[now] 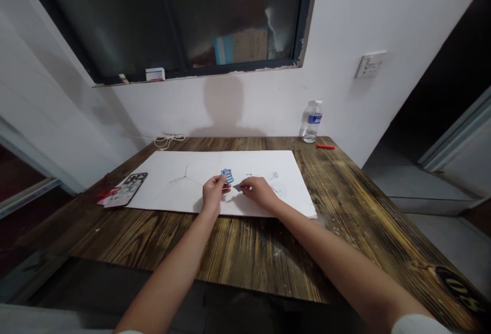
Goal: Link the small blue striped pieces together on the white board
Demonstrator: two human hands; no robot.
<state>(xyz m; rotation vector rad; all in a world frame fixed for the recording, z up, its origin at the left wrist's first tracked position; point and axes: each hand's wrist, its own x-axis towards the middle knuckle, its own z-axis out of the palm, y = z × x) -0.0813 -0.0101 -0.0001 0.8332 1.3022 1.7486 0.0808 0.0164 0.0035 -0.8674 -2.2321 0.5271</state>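
Note:
My left hand (pixel 213 193) pinches a small flat piece with a blue-and-white pattern (pixel 227 176) between thumb and fingers, over a white board (pixel 153 185). Close by on the right, my right hand (pixel 261 192) has its fingertips closed on a small dark grey flat piece (pixel 237 187). The two pieces are near each other, and I cannot tell whether they touch. A thin pale strip shows by my left fingers. Beyond my right hand, a small blue bit (pixel 249 175) lies on the board, partly hidden. Thin dark lines (pixel 184 176) branch three ways on the board's left half.
The board lies on a brown wooden table (pixel 153 234). At its left end is a phone with a patterned case (pixel 128 190). A coiled white cable (pixel 166 140) lies at the back left. A water bottle (pixel 312 123) and a red stick-like object (pixel 326 146) are at the back right.

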